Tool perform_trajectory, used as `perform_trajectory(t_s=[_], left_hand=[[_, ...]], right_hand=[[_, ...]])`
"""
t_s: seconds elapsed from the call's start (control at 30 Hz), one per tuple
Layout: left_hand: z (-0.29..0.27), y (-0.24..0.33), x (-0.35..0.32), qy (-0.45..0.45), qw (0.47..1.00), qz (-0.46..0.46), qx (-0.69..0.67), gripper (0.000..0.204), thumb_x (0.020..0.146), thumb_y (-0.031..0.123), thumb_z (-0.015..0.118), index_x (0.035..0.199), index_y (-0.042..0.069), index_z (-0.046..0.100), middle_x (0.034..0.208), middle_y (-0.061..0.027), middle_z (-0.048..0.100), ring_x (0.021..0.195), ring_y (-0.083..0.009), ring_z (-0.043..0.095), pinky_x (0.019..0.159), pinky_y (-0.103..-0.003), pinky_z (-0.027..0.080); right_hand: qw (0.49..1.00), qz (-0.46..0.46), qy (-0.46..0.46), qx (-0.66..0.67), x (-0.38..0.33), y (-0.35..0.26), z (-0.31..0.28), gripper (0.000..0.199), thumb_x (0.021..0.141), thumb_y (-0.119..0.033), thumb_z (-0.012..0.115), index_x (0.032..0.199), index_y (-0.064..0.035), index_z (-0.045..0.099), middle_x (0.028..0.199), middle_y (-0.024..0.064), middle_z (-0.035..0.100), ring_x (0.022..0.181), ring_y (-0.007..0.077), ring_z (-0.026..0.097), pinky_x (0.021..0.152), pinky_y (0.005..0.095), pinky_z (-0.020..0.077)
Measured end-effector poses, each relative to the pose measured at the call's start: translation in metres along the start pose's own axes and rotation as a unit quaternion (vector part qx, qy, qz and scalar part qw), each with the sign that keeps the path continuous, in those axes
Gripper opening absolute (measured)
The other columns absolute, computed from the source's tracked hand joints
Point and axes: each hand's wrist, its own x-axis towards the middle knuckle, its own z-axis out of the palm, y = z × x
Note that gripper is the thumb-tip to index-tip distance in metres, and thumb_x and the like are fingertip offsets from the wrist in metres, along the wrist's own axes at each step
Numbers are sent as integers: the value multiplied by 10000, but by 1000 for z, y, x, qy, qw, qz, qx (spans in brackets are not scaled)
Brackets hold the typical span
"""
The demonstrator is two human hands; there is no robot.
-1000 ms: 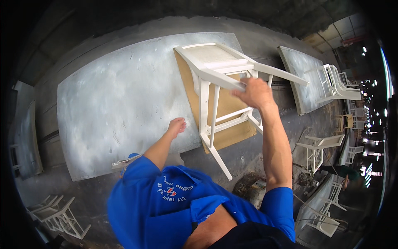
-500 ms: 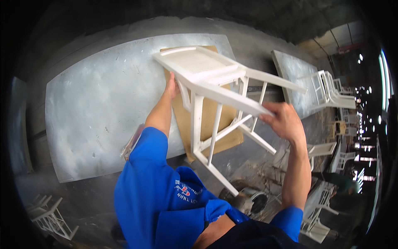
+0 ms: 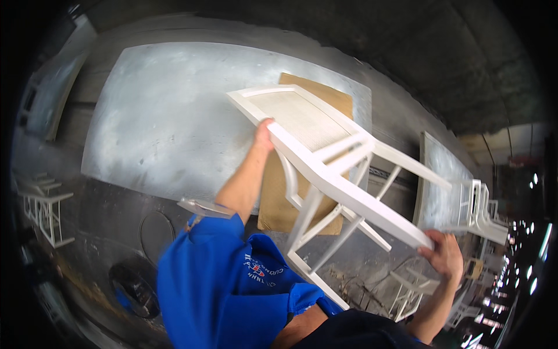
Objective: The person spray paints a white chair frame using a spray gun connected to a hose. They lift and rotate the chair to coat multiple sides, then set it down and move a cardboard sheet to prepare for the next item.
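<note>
I hold a white wooden chair [image 3: 325, 168] tilted in the air above a grey-white work table [image 3: 168, 122]. My left hand [image 3: 264, 132] grips the near edge of the chair's seat frame. My right hand [image 3: 444, 253] is closed on the end of the chair's long rail at the lower right. The chair's legs and rungs point down toward my blue shirt. A brown board [image 3: 296, 192] lies on the table under the chair.
A second grey table [image 3: 442, 192] with white chairs [image 3: 482, 206] on it stands at the right. More white chair frames [image 3: 43, 203] sit at the left and lower right [image 3: 410, 291]. A dark round lid [image 3: 156, 232] lies on the floor.
The chair has swung lower and to the right, its seat turning toward me. My right hand slid out to the rail's end, and my left hand stays on the seat edge.
</note>
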Motion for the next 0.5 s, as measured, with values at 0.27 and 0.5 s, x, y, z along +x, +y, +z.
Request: perform_trajectory(t_s=[0.27, 0.5], left_hand=[[44, -44, -86, 35, 993, 88, -70, 536, 825, 62, 726, 1270, -156, 521, 1195, -311, 636, 1018, -400, 693, 880, -502, 594], [175, -4, -93, 18, 987, 159, -12, 447, 736, 78, 768, 1114, -113, 626, 1076, -235, 699, 966, -332, 707, 841, -438, 582]], right_hand=[[995, 26, -84, -43, -1, 42, 59, 524, 553, -188, 860, 1039, -26, 754, 953, 231, 755, 933, 385, 742, 871, 424, 577], [999, 15, 46, -6, 9, 83, 27, 359, 572, -73, 764, 918, 13, 729, 797, 140, 737, 769, 221, 713, 751, 366, 559]])
